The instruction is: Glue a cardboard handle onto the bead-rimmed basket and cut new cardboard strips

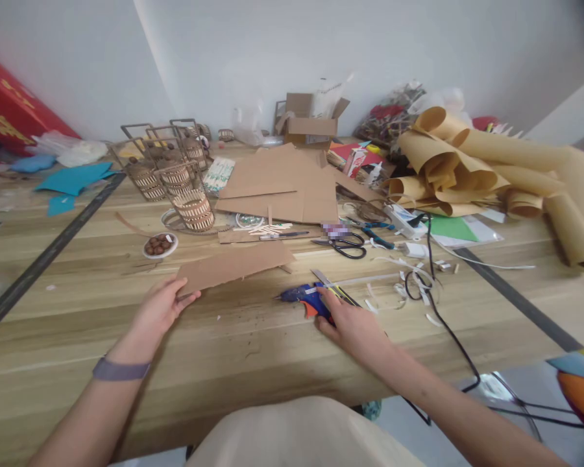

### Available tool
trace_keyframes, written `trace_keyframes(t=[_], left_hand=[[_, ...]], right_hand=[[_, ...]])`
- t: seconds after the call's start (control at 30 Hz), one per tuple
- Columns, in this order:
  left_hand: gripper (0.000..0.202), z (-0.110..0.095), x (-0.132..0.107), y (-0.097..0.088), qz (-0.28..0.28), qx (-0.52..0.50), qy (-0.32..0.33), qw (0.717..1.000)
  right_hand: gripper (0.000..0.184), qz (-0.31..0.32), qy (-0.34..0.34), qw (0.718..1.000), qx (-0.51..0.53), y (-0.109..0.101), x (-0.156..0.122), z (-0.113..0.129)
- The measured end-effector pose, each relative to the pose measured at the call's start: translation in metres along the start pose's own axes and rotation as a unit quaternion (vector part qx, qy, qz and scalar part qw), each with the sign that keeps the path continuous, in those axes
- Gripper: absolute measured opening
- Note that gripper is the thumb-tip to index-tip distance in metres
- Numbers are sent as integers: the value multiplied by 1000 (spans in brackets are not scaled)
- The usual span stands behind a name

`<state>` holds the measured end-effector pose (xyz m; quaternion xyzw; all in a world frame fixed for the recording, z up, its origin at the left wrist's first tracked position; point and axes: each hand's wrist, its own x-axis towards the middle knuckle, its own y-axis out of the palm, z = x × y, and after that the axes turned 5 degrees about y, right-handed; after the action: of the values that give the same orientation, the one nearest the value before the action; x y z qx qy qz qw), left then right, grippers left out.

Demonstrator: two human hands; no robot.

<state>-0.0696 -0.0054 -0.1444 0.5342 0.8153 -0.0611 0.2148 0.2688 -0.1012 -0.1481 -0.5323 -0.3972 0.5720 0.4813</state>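
Note:
My left hand (158,308) is closed, pinching a thin dark stick-like piece (182,298) at its fingertips. Its fingers touch the left end of a cardboard strip (236,264). With my right hand (353,324) I grip a blue hot glue gun (302,294) with an orange trigger; its nozzle points left, and my fingers partly hide its body. Just behind the gun lies a yellow-and-black utility knife (343,293) and a metal ruler-like strip. Black-handled scissors (348,245) rest farther back.
Small woven lanterns or baskets (194,209) stand back left, near a bowl of brown balls (160,245). Cardboard sheets (282,178) lie mid-table. Rolled brown paper (448,162) fills the back right. A black cable (452,337) runs over the front edge beside paper scraps.

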Motion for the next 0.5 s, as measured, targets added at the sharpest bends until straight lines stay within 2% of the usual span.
trace_keyframes(t=[0.13, 0.23, 0.37, 0.5], left_hand=[[18, 0, -4, 6, 17, 2, -7, 1000], [20, -4, -11, -5, 3, 8, -17, 1000], [31, -9, -25, -24, -13, 30, -22, 999], [50, 5, -43, -33, 27, 100, -46, 993]], right_hand=[[52, -16, 34, 999, 16, -1, 6, -15], [52, -38, 58, 997, 19, -5, 13, -28], [54, -40, 126, 991, -8, -13, 24, -48], [59, -61, 142, 988, -25, -14, 33, -65]])
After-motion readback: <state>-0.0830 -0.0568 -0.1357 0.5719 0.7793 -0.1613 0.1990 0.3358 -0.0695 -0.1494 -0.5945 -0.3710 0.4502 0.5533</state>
